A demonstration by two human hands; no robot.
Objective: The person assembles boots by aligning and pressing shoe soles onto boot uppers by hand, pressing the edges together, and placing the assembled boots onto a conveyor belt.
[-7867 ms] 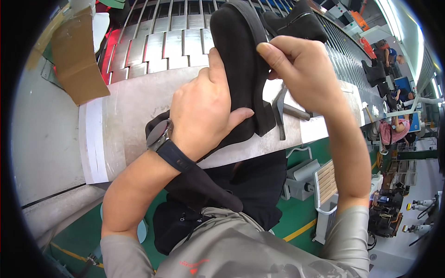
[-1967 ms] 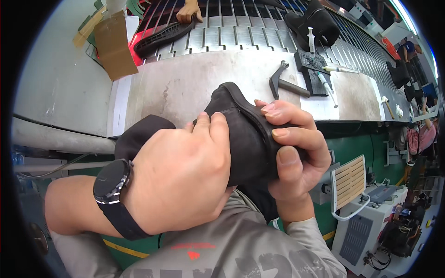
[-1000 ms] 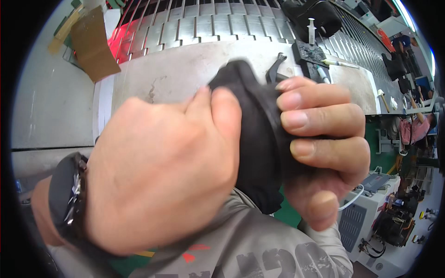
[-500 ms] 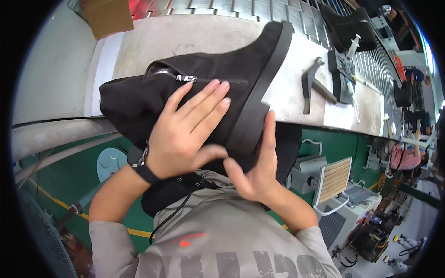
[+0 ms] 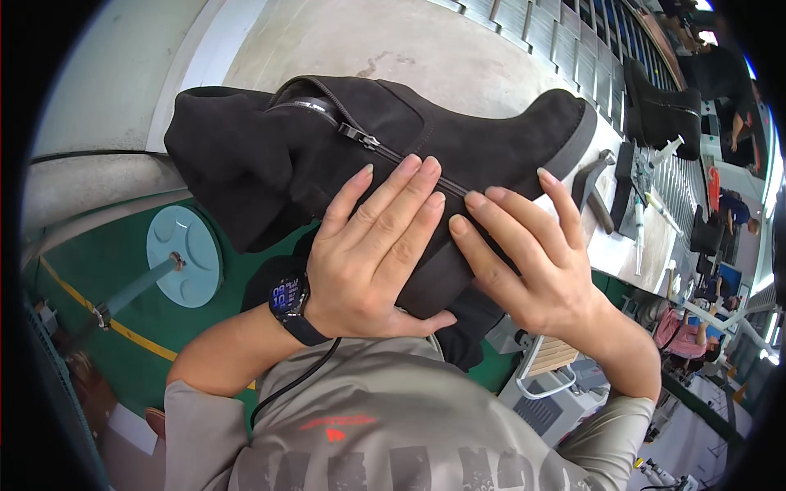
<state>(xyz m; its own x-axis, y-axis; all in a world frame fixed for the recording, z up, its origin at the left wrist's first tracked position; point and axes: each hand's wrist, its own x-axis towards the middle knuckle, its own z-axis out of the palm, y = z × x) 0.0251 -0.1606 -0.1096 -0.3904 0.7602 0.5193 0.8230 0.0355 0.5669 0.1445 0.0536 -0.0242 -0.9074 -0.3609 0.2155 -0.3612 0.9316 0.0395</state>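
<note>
A black suede ankle boot lies on its side at the table's near edge, its shaft to the left and its toe to the right. Its side zip is undone near the top, where the metal slider rests; below the slider the teeth run closed. My left hand lies flat on the boot with the fingers stretched, the tips just below the zip line. Across from it, my right hand has its fingers spread, with index and middle fingertips by the zip's lower end. Neither hand grips anything.
To the right on the table are a hammer and a black holder with syringes by it. Another black boot stands beyond, beside metal rollers. A round blue stool is at the lower left.
My right hand has moved from the heel up onto the boot's side. The boot has rolled so its zip side faces up more, and the view has shifted.
</note>
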